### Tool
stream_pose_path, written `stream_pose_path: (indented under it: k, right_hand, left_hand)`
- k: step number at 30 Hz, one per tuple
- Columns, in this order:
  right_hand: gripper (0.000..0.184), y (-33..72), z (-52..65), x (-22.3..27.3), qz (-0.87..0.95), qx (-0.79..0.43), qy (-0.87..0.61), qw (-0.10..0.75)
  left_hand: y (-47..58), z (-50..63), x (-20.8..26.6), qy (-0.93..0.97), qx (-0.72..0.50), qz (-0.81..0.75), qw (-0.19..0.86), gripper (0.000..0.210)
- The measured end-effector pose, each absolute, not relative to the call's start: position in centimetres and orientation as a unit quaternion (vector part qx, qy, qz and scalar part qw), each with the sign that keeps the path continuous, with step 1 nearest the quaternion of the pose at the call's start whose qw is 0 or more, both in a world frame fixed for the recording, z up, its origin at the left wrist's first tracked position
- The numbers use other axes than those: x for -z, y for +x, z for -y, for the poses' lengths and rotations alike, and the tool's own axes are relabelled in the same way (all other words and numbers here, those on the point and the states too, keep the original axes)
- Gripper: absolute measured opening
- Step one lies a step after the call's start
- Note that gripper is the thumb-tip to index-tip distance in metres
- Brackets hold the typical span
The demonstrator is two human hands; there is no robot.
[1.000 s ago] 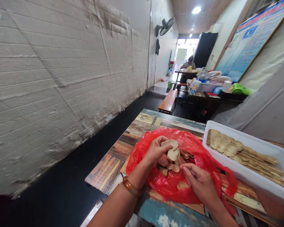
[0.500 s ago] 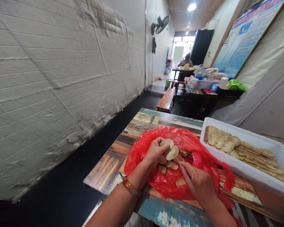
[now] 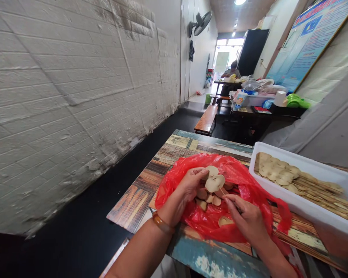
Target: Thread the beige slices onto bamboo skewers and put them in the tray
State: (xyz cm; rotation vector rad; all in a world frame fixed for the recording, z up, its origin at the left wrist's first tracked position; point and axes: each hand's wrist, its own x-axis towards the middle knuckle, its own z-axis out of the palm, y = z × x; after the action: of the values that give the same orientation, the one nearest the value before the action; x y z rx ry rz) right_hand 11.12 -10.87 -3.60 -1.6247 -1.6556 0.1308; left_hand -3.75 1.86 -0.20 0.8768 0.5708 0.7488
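My left hand (image 3: 193,183) is closed, pinching a round, pale, thin slice (image 3: 212,171) between thumb and fingers. Just below it, overlapping, another pale slice (image 3: 215,183) sits on the tip end of a thin wooden skewer (image 3: 221,191). The skewer's lower end is gripped by the fingers of my right hand (image 3: 245,214). Both hands are over a spread-open red plastic bag (image 3: 176,175), where several loose round slices (image 3: 216,200) lie. Whether the skewer passes through the upper slice is hard to make out.
A white plastic bin (image 3: 300,206) with rows of skewered slices (image 3: 275,170) stands to the right on the patchwork wood-pattern table (image 3: 133,197). Beyond are a wooden bench (image 3: 206,119), a cluttered table (image 3: 251,112) and a seated person (image 3: 231,73). A white brick-pattern wall (image 3: 84,96) runs along the left.
My left thumb has shifted off the lower slice toward the upper one. Both hands keep their holds, and the whole view has swung slightly.
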Motion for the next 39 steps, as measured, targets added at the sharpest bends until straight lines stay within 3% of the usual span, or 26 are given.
stream_pose_path:
  k: [39]
  right_hand:
    - [0.029, 10.8, 11.1, 3.5, 0.640, -0.078, -0.654, 0.395]
  left_hand:
    - [-3.9, -1.9, 0.3, 0.441, -0.350, -0.271, 0.781, 0.034]
